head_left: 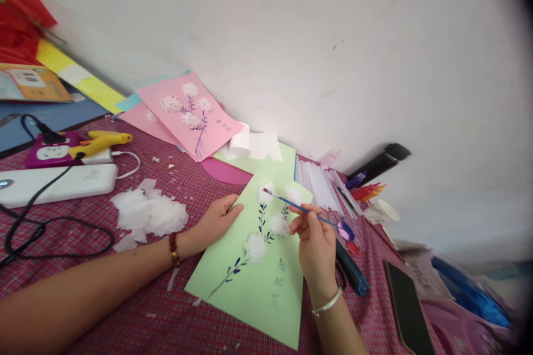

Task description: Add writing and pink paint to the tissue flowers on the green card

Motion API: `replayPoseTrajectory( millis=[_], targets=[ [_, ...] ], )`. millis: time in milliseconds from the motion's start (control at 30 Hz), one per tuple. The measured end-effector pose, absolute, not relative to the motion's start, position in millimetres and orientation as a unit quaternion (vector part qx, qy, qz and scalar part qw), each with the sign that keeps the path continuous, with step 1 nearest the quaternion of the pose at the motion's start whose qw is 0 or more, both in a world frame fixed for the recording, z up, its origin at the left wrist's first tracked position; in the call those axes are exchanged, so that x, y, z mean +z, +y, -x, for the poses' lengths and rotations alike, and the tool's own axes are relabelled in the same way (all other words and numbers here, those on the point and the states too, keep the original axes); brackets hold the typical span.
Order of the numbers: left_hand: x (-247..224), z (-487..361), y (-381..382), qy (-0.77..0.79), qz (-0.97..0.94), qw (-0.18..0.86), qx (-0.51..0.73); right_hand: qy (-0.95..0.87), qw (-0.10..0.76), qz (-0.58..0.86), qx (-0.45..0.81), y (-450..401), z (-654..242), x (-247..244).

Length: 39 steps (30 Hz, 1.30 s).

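Note:
A light green sheet of paper lies slanted before me, with painted dark stems and leaves, puffy white paper flowers and handwritten characters. My left hand is at the sheet's left edge, fingers closed on it with the thumb along the edge. Pinched in the fingers of my right hand is a thin blue paintbrush. Its bristle tip is at the topmost white flower; I cannot tell how firmly it touches. A small dish of purple paint sits just beyond the right hand.
White tissue pieces lie left of the sheet. Behind are pink flower cards. A white power strip, black cable and yellow glue gun occupy the left. On the right are a phone and a paper cup.

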<state>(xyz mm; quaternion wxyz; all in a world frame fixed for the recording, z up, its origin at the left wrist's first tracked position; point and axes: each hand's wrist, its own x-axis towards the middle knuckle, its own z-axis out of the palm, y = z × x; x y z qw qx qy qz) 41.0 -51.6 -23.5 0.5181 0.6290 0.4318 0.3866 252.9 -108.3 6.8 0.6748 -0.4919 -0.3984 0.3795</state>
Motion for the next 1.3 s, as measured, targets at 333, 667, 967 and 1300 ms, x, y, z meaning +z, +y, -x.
replayPoseTrajectory(
  millis=[333,667,967,1300],
  targets=[
    [-21.6,-39.9,-53.1,0.437,-0.669,0.463,0.383,-0.390,0.679,0.510,0.357,-110.9,-249.3,9.3],
    [-15.4,-39.5,-54.3,0.446,-0.686,0.442,0.369,-0.353,0.706,0.492,0.369,-106.7,-256.0,9.6],
    [-15.4,-38.5,-54.8,0.438,-0.690,0.439,0.373,-0.369,0.693,0.495,0.371,-110.3,-254.3,11.5],
    [-20.0,-36.7,-54.6,0.421,-0.619,0.547,0.376,-0.309,0.734,0.482,0.366,-108.7,-266.7,12.1]
  ],
)
